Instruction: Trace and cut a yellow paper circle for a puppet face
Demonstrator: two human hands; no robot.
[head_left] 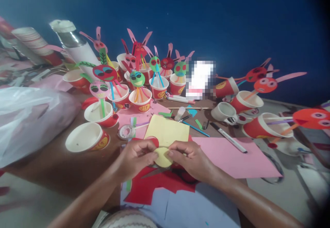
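Between my two hands is a round yellow paper disc. My left hand pinches its left edge with thumb and forefinger; my right hand pinches the right edge the same way. Just beyond the disc lies a yellow paper sheet. Below my hands are a cut red paper and scissors, partly covered by my right hand. White sheets spread closer to me. To the right, a black-capped marker rests on a pink paper sheet.
Several red paper cups with paper faces on straws stand at the back, one a green face. An uncovered paper cup is at the left, beside a white plastic bag. A tape roll, a mug and a flask also stand about.
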